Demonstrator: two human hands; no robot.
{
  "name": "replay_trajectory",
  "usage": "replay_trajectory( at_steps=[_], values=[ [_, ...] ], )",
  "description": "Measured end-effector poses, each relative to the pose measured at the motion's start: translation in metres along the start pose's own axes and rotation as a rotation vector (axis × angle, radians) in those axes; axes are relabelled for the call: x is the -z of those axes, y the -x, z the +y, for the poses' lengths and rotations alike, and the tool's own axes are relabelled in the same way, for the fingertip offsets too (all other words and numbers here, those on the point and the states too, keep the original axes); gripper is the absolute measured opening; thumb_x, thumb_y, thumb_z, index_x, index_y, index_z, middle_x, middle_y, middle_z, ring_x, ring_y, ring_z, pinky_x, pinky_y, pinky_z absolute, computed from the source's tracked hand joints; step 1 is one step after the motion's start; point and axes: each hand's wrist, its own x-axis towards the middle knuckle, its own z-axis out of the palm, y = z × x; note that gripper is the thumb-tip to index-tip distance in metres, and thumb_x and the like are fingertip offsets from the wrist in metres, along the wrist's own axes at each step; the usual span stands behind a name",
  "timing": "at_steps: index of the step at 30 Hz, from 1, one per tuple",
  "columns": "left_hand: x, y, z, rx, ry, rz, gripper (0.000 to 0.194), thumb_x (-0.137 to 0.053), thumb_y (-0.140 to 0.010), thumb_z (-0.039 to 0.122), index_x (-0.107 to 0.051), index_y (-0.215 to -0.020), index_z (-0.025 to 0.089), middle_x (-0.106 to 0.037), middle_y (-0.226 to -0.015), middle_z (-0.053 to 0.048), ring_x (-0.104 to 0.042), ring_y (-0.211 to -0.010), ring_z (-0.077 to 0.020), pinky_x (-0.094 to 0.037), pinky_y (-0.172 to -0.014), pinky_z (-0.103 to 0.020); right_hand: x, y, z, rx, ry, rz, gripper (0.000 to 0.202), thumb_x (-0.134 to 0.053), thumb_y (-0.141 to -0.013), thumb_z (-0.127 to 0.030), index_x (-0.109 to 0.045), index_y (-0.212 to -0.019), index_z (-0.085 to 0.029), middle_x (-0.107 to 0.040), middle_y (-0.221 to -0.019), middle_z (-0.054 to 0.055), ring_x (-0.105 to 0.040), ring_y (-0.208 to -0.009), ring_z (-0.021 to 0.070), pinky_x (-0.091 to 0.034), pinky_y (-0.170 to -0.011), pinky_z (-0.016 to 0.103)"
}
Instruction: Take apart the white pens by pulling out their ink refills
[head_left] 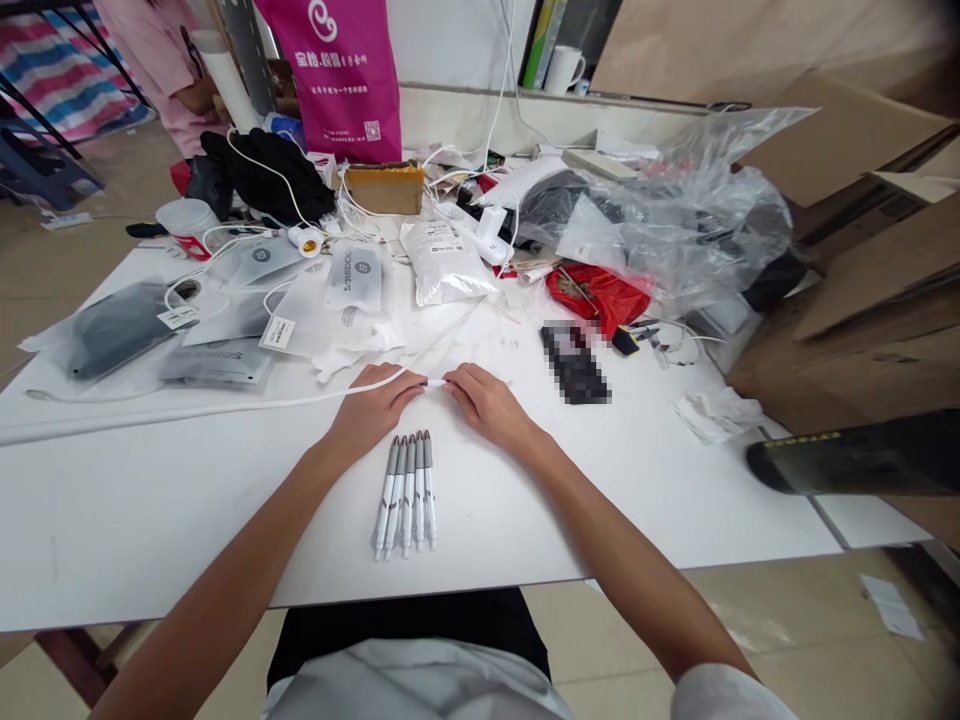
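A pen [435, 383] with a white barrel and a darker part at its left lies level between my two hands; most of it is hidden by fingers. My left hand [379, 400] is closed on its left end, thumb and fingers pinched together. On the other end, the fingers of my right hand [484, 398] are pinched in the same way. Just in front of the hands, several white pens [406, 500] with grey grips lie side by side on the white table [225, 520], their tips pointing away from me. A white cable [300, 402] runs past my left hand.
Packaged goods in clear bags [120, 330] cover the left back. Behind my hands sit a white pouch [446, 262] and a small cardboard box [384, 190]. A red bag [600, 295], a blurred dark object [576, 362] and cardboard boxes [862, 300] are at right. A person [161, 70] is at back left.
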Motion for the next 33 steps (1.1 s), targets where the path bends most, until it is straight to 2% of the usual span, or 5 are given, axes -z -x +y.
replay_trajectory(
  at_steps=[5,11,16,21,33],
  values=[
    [-0.0033,0.0018,0.0016,-0.028,0.063,0.052,0.015,-0.060,-0.109,0.026,-0.074,-0.117,0.027,-0.081,-0.104,-0.001,-0.073,-0.094,-0.0198,-0.049,-0.098,-0.041,0.0024,0.0010,-0.0026,-0.015,-0.041,-0.014,0.022,-0.045,-0.114,-0.034,-0.059,-0.126,-0.020,-0.069,-0.111,0.011,-0.066,-0.091,0.0210,-0.053,-0.081,0.034],
    [-0.0045,0.0010,0.0021,-0.058,0.048,0.078,0.012,-0.063,-0.108,0.026,-0.074,-0.112,0.025,-0.081,-0.100,-0.001,-0.073,-0.092,-0.0193,-0.050,-0.093,-0.040,0.0057,-0.0007,-0.0044,0.024,0.014,-0.040,0.032,-0.038,-0.116,-0.035,-0.066,-0.121,-0.020,-0.065,-0.102,0.010,-0.063,-0.087,0.0215,-0.052,-0.078,0.034],
    [-0.0039,0.0011,0.0043,-0.055,0.044,0.083,0.011,-0.062,-0.109,0.026,-0.072,-0.112,0.024,-0.081,-0.101,-0.001,-0.073,-0.093,-0.0188,-0.050,-0.093,-0.040,0.0049,-0.0005,-0.0042,0.028,0.014,-0.028,0.030,-0.042,-0.115,-0.037,-0.063,-0.128,-0.019,-0.066,-0.106,0.011,-0.064,-0.089,0.0217,-0.054,-0.081,0.036],
    [-0.0047,0.0018,0.0048,-0.057,0.041,0.085,0.009,-0.063,-0.108,0.026,-0.072,-0.110,0.024,-0.080,-0.099,-0.001,-0.072,-0.092,-0.0190,-0.050,-0.093,-0.039,0.0042,-0.0011,-0.0023,0.049,0.088,-0.039,0.032,-0.039,-0.116,-0.036,-0.067,-0.119,-0.020,-0.067,-0.099,0.010,-0.063,-0.088,0.0229,-0.051,-0.078,0.036],
    [-0.0042,0.0026,0.0059,0.009,0.066,0.053,0.014,-0.059,-0.110,0.030,-0.071,-0.114,0.024,-0.080,-0.103,-0.003,-0.072,-0.097,-0.0207,-0.051,-0.098,-0.041,0.0066,-0.0008,0.0014,0.032,0.191,-0.049,0.037,-0.039,-0.116,-0.034,-0.066,-0.136,-0.021,-0.067,-0.100,0.010,-0.062,-0.087,0.0232,-0.050,-0.083,0.037]
  ],
)
